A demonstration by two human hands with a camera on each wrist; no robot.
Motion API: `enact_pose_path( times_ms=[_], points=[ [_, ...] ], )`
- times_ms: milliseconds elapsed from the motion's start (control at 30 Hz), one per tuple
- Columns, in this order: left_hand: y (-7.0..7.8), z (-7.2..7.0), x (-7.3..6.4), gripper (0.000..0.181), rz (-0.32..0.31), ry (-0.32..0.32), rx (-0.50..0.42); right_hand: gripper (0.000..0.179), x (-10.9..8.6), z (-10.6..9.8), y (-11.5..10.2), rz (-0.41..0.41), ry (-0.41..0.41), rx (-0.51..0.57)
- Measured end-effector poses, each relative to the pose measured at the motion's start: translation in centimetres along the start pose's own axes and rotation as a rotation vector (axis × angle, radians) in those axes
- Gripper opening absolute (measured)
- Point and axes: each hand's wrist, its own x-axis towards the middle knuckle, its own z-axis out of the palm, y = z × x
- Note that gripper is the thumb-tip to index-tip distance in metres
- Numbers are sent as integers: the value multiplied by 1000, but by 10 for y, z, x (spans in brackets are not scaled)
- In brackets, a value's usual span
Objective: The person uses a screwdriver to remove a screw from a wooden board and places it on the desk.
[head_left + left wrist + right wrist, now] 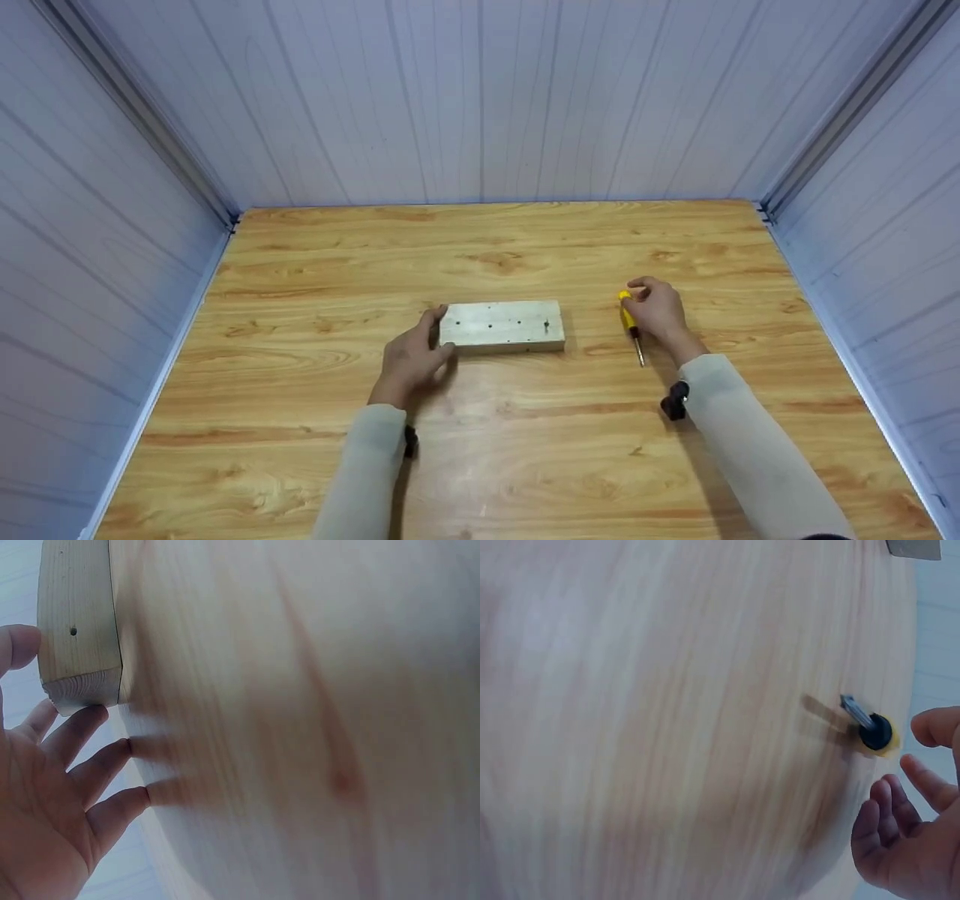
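A pale wooden block (501,324) with several small holes in its top lies on the wood-grain table. My left hand (409,356) holds the block's left end, thumb at the near corner and index finger at the far one. In the left wrist view the thumb (24,645) touches one long edge, and the other fingers spread below the end. To the right, a screwdriver (628,319) with a yellow handle points its metal tip toward me. My right hand (658,309) is beside its handle, thumb and index finger apart; the right wrist view shows a gap between them.
A screw (547,324) stands in the block's top near its right end. White panelled walls (480,105) close off the table (495,255) at the back and on both sides. Both forearms, in light sleeves, reach in from the front.
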Motion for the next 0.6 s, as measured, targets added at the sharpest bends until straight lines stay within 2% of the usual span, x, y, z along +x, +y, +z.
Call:
enact_pose_path(
  times_ms=[100,267,467,600],
  points=[
    [-1,0,0,60,1,-4,0,35,-4,0,-5,-55,39,32],
    [-1,-1,1,60,8,-8,10,30,-6,6,-12,-153,81,153],
    [-2,0,2,59,11,-14,6,31,-22,11,-35,-294,-14,255],
    [-1,1,3,60,3,-14,2,35,-37,12,-56,-348,-96,307]
  ],
)
